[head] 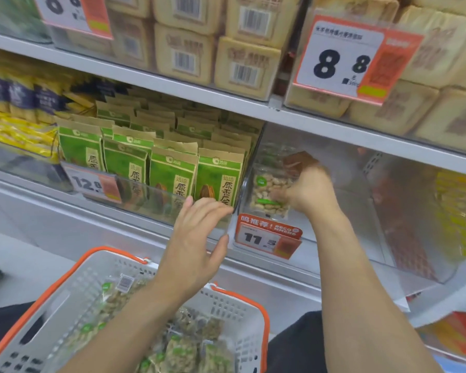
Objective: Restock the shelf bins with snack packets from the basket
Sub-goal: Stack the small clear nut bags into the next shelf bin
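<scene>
The shelf (145, 84) is running across the whole view, carrying clear bins along its front edge. The bin on the left (156, 203) is standing packed with green seed packets (172, 173), while the bin on the right (361, 200) is sitting nearly bare behind its 11.5 price tag (267, 236). Below the shelf's front edge, the basket (264, 313) is holding many more snack packets (183, 351). The right hand (307, 189) is reaching into the nearly bare bin, fingers curled around a clear nut packet (267, 192) and holding it upright, long axis vertical, at the bin's front left corner. The left hand (199, 238) is hovering with relaxed, spread fingers, holding nothing, by the divider between the two bins. It is the nearer hand to the basket directly beneath it, so it looks best placed to fetch the next packet.
</scene>
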A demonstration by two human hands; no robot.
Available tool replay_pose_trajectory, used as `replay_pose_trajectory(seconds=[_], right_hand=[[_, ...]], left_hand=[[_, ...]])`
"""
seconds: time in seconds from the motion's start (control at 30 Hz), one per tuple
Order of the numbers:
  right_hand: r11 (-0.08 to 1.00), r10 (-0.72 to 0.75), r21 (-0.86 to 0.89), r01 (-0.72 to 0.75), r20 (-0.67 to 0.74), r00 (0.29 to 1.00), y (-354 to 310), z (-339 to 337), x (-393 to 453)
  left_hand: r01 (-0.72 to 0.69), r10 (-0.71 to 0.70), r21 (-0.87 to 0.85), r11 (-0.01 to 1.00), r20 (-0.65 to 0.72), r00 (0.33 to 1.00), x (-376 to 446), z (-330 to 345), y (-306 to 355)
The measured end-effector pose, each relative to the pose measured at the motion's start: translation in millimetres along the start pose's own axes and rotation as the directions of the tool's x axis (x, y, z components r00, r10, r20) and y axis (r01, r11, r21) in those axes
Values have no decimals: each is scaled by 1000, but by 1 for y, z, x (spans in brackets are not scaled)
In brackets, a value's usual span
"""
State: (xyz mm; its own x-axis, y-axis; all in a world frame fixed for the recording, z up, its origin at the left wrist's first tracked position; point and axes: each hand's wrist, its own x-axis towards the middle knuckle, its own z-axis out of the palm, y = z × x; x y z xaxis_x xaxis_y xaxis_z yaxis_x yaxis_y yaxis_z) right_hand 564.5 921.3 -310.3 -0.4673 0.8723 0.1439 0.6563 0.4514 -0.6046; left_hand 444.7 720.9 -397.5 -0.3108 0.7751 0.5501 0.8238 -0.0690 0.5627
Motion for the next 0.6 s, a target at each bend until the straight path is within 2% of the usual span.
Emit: replay_pose_trajectory(seconds=[0.17,0.33,0.6], right_hand=[[983,126,-144,-112,92,988,5,3,2],[958,255,-161,-237,104,961,7,0,-2],[952,303,-20,-304,154,940,-2,2,-4]], left_hand=[[2,-1,-61,998,13,1000,-2,-2,-1],[23,-23,-67,997,-2,1000,-4,3,-2],[40,-41,-79,996,-7,999,-6,4,1]])
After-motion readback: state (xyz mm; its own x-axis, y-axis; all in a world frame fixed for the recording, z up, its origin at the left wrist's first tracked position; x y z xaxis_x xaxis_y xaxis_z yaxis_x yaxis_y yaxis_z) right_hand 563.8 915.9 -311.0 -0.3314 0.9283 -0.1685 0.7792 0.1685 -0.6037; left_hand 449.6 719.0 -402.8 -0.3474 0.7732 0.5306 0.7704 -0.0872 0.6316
